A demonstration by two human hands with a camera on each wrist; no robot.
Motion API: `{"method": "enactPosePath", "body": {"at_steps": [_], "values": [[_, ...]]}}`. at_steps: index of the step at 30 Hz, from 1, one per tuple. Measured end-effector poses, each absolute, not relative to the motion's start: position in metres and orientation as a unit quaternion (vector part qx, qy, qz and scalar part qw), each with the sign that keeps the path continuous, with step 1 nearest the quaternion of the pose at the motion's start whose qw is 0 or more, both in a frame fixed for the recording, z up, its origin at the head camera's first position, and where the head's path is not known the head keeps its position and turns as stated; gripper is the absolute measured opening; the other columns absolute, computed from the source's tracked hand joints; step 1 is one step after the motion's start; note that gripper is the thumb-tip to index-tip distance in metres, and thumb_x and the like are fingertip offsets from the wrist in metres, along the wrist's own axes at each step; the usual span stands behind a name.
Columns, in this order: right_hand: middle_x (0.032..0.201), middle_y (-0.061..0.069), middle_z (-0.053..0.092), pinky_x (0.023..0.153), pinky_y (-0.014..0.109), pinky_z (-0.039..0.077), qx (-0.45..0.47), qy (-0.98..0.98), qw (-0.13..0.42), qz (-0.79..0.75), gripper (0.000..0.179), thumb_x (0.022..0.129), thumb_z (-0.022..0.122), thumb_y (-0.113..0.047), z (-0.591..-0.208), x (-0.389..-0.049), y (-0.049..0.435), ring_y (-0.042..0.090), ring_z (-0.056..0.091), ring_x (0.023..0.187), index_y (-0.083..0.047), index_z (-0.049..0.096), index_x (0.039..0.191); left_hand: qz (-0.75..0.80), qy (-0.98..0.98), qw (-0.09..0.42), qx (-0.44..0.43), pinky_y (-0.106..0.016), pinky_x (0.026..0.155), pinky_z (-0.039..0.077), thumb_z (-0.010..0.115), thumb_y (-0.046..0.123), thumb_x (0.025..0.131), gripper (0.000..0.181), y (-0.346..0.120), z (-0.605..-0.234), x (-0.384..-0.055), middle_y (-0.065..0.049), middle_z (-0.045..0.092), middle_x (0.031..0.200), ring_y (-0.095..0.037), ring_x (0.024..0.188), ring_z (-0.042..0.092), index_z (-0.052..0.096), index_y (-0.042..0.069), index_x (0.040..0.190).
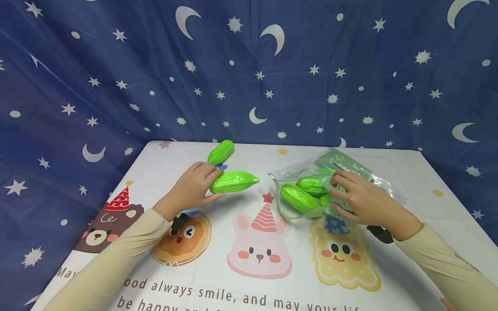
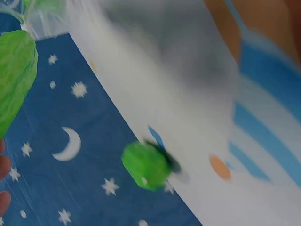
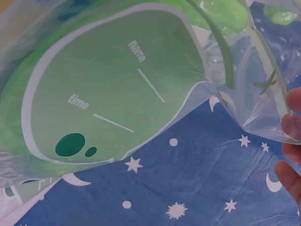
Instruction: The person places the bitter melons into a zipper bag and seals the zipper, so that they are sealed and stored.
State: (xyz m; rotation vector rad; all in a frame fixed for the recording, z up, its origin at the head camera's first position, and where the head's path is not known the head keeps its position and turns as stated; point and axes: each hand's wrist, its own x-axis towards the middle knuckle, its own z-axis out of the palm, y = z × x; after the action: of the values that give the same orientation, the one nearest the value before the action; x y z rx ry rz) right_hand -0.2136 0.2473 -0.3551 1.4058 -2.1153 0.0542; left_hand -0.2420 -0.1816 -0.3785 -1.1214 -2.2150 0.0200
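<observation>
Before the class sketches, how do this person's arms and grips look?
The left sleeve and right sleeve are long and beige; the right carries a faint marking. Left grip and right grip are ungloved, each with a small black wrist device.

On the white printed tablecloth [image 1: 249, 160], a clear plastic bag [image 1: 316, 212] containing at least 3 green ridged oblong gourds [image 1: 298, 198] sits right of 1 gourd [image 1: 235, 181] in the left hand [image 1: 194, 185]; another gourd [image 1: 221, 152] lies behind.
</observation>
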Motion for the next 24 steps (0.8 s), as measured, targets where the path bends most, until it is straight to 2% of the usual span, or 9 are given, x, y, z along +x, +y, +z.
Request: {"method": "enactPosePath", "body": {"at_steps": [7,15,24], "values": [[0.087,0.01,0.055,0.076,0.041,0.046,0.524,-0.8,0.291,0.011,0.044,0.098,0.03,-0.035,-0.355,-0.215,0.248,0.027,0.052,0.088,-0.011,0.059,0.077,0.004,-0.827,0.323,-0.46,-0.039,0.09,0.047,0.078,0.043,0.067,0.057,-0.158,-0.382,-0.236,-0.008,0.06,0.092,-0.024,0.088,0.058,0.062,0.003,0.105],[0.086,0.009,0.053,0.073,0.038,0.046,0.535,-0.79,0.299,0.02,0.04,0.097,0.032,-0.033,-0.356,-0.215,0.244,0.025,0.05,0.085,-0.01,0.058,0.075,0.001,-0.827,0.303,-0.473,-0.033,0.092,0.045,0.073,0.048,0.073,0.055,-0.133,-0.393,-0.232,-0.003,0.06,0.093,-0.02,0.089,0.057,0.062,0.006,0.106],[0.089,0.011,0.055,0.079,0.037,0.046,0.549,-0.782,0.293,0.038,0.038,0.097,0.033,-0.031,-0.359,-0.213,0.239,0.026,0.052,0.09,-0.011,0.056,0.074,0.004,-0.839,0.269,-0.474,-0.033,0.094,0.044,0.071,0.048,0.075,0.051,-0.112,-0.399,-0.233,-0.003,0.058,0.092,-0.019,0.089,0.056,0.062,0.008,0.105]]}}
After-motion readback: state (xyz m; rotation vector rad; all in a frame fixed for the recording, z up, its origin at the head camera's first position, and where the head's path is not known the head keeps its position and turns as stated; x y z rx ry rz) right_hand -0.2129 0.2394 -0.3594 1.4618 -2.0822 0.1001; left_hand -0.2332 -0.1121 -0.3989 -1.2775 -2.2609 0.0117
